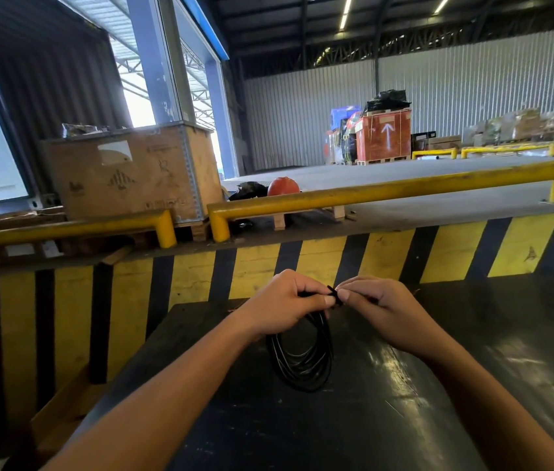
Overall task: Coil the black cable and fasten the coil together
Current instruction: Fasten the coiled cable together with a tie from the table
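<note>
The black cable [302, 363] hangs as a coil of several loops just above a dark table top [472, 385]. My left hand [285, 304] grips the top of the coil in a closed fist. My right hand [381, 311] pinches the same bundle from the right side. Between the two thumbs a short black strap [334, 294] wraps around the bundled loops, one end sticking up. The top of the coil is hidden inside my fingers.
A yellow-and-black striped dock wall [387, 256] rises right behind the table. Yellow guard rails [387, 190] run along its top. A large wooden crate [126, 175] stands back left, and an orange crate [384, 136] stands far across the warehouse floor.
</note>
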The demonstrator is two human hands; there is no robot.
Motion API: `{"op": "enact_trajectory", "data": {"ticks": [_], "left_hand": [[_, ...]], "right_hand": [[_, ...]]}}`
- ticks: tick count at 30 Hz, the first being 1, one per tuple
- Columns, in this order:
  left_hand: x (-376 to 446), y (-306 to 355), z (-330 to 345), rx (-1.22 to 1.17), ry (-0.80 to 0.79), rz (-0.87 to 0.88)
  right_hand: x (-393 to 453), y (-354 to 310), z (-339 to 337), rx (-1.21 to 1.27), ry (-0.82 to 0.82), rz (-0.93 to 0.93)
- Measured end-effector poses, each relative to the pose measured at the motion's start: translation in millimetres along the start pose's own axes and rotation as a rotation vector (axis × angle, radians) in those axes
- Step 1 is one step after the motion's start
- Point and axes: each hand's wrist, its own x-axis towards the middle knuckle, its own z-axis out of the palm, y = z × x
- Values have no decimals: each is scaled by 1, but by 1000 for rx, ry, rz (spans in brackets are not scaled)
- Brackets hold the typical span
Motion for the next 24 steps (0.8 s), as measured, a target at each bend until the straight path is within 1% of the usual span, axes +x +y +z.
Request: {"op": "enact_trajectory", "data": {"ticks": [2,4,6,7,12,14,16,19,22,24], "left_hand": [[-1,1,1,25,5,6],[-3,3,1,6,19,5],[-4,8,2,-42,41,8],[-5,9,3,-62,62,7],[-5,6,4,-181,182,-30],[-7,4,4,-255,220,-46],[-10,5,3,-327,278,-44],[-11,9,2,-427,354,-20],[-10,15,3,-464,380,3],[-9,18,4,-452,393,-3]], "right_hand": [[0,1,3,-56,61,10],[2,6,4,-63,216,73],[6,10,-2,97,392,179],[6,10,-5,171,436,207],[6,-3,-4,321,443,172],[5,-2,-9,331,471,172],[4,1,-14,267,476,171],[1,0,-13,109,434,152],[-1,-7,-6,-3,402,139],[-1,-13,-1,-28,373,108]]}}
